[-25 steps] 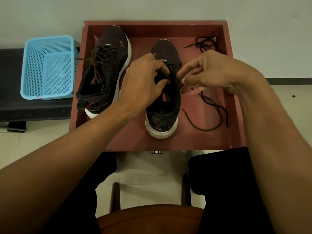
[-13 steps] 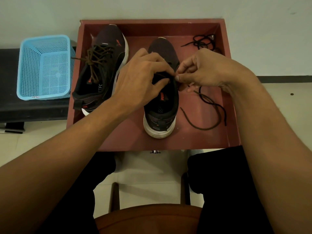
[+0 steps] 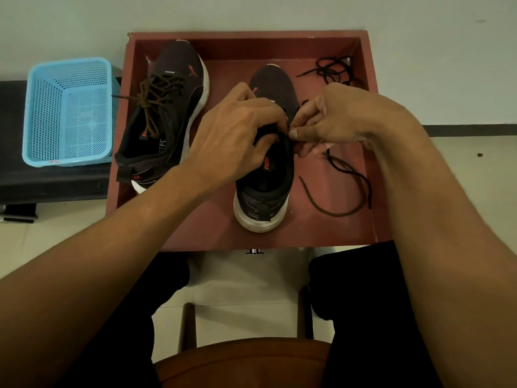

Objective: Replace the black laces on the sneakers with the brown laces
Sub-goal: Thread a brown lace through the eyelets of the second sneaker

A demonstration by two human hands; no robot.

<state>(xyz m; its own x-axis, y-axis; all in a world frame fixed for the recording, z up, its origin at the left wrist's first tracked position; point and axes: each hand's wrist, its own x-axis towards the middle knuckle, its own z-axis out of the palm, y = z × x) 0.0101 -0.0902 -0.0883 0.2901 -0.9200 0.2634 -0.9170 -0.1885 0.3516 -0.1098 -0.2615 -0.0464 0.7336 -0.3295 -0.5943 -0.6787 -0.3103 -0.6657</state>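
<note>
Two dark sneakers stand in a red-brown tray [image 3: 279, 239]. The left sneaker [image 3: 165, 121] is laced with a brown lace tied in a bow. My left hand [image 3: 237, 135] grips the tongue and collar of the right sneaker [image 3: 265, 180]. My right hand [image 3: 335, 119] pinches a brown lace [image 3: 341, 189] at the shoe's right eyelets; the lace trails in a loop over the tray floor. The eyelets themselves are hidden by my fingers. A loose pile of black laces [image 3: 333, 70] lies in the tray's far right corner.
A light blue plastic basket [image 3: 70, 113] sits on a black bench [image 3: 42, 186] left of the tray. A pale wall rises behind. My knees in black trousers and a brown wooden stool [image 3: 246, 362] are below the tray's near edge.
Both hands have drawn closer together over the right sneaker. The right fingers closed tighter on the lace and shifted toward the shoe's edge. The trailing loop moved slightly.
</note>
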